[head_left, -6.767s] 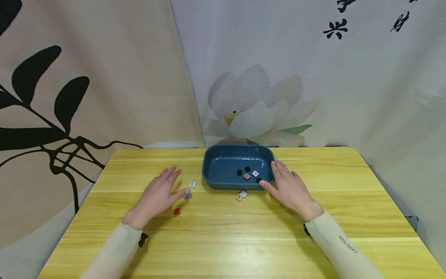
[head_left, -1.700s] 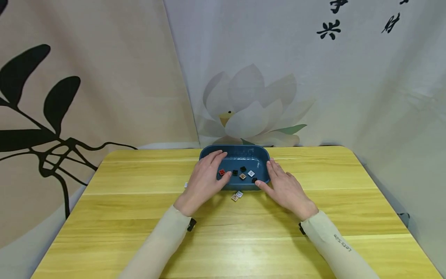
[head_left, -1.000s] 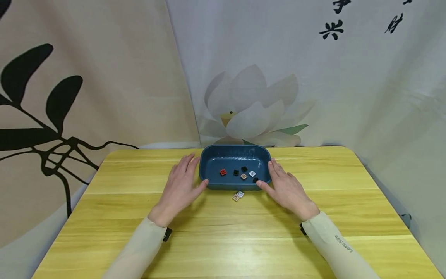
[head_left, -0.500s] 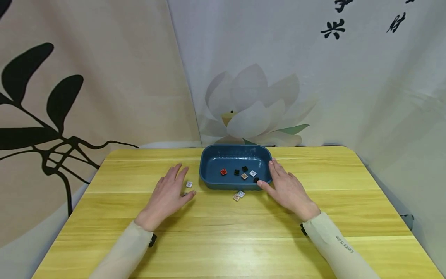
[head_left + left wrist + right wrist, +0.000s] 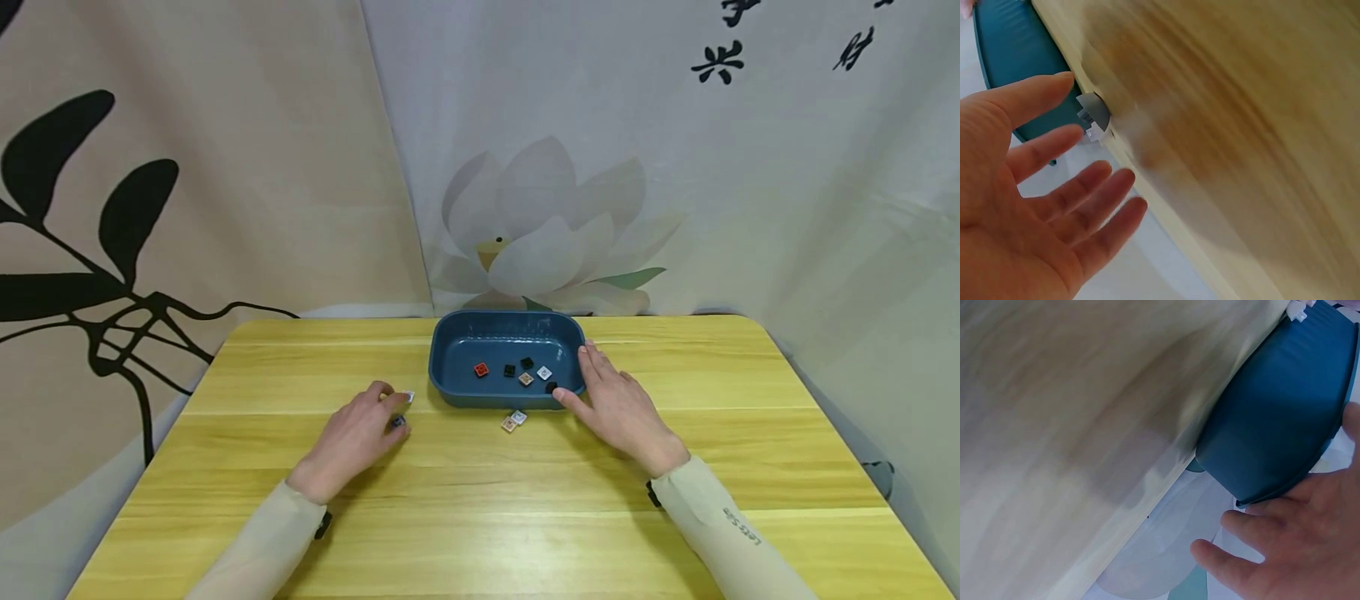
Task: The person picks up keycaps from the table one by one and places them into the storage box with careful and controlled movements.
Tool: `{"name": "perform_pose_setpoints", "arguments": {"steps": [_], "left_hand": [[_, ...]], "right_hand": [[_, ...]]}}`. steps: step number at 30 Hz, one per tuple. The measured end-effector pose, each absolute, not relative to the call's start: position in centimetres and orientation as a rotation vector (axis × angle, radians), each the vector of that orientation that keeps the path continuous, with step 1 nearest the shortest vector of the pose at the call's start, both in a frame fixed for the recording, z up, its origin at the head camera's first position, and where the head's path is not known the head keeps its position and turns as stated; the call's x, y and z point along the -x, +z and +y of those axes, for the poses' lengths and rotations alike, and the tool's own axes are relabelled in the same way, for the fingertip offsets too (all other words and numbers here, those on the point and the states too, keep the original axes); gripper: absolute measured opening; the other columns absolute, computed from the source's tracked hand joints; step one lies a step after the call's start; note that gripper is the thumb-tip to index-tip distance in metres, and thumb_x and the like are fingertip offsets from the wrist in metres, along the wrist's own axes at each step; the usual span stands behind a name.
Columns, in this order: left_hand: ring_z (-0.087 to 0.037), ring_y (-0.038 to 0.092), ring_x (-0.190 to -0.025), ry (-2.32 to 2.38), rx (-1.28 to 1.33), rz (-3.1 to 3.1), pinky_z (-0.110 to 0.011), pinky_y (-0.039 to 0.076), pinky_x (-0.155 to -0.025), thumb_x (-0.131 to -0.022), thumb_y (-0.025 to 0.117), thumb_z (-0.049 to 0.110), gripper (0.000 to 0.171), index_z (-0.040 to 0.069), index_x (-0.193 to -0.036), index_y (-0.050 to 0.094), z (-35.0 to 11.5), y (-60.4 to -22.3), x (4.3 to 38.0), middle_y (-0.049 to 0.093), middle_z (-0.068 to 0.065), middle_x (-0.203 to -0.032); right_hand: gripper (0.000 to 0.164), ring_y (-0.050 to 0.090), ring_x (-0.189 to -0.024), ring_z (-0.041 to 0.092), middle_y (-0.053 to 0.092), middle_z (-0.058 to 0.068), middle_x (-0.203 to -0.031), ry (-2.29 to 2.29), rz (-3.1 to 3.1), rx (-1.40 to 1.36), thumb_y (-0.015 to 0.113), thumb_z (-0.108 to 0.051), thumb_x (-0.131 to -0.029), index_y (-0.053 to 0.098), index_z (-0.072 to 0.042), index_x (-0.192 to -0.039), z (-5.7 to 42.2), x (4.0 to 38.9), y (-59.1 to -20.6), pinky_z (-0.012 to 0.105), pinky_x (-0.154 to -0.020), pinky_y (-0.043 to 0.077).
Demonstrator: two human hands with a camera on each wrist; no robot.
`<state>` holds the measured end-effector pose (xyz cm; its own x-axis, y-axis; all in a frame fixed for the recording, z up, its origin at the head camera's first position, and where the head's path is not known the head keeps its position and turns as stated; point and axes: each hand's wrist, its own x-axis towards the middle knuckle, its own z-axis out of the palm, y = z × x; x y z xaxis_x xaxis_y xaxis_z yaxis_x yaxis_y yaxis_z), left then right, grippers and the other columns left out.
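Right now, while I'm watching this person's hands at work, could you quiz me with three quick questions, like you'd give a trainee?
1. How many small pieces lie inside the blue tray?
2. True or false: the red piece is the leftmost piece in the tray, as the head camera sees it.
3. Which is at the tray's rim? A) left hand only; B) right hand only; C) both hands.

Key: 1. Six. 2. True. 3. B.
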<state>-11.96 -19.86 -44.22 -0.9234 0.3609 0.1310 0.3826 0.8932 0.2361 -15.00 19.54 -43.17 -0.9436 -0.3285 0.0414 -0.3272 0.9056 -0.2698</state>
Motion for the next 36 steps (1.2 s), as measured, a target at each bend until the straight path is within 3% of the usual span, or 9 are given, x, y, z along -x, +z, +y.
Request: {"name": "perform_pose_setpoints", "arguments": {"steps": [5,16,36], "left_hand": [[-0.021,0.063,-0.084,-0.369,0.653,-2.963,-0.033,0.055,-0.063,-0.090,0.083,0.016,0.031,0.008,-0.120,0.076,-19.8,-44.2,11.7,0.065,-0.013,-0.111],[-0.018,0.064,-0.082,-0.373,0.786,-2.893,-0.032,0.056,-0.070,-0.088,0.080,0.000,0.014,0.006,-0.100,0.078,-19.8,-44.4,11.8,0.068,-0.006,-0.098],[-0.022,0.067,-0.086,-0.422,0.788,-2.762,-0.036,0.058,-0.074,-0.086,0.083,0.001,0.016,0.005,-0.100,0.078,-18.3,-42.9,11.6,0.069,-0.004,-0.098]], "right_hand": [[0.100,0.026,-0.154,0.040,0.016,0.022,-0.170,-0.441,3.064,0.531,0.035,-0.073,-0.102,0.019,0.005,-0.162,19.6,15.0,-43.2,0.063,-0.114,0.035],[0.101,0.026,-0.154,0.040,0.016,0.022,-0.170,-0.455,3.060,0.528,0.033,-0.074,-0.101,0.019,0.004,-0.162,19.5,14.9,-43.1,0.063,-0.114,0.035],[0.100,0.026,-0.153,0.040,0.016,0.022,-0.170,-0.465,3.056,0.528,0.035,-0.074,-0.101,0.019,0.004,-0.162,19.6,14.9,-43.1,0.063,-0.113,0.036]]}}
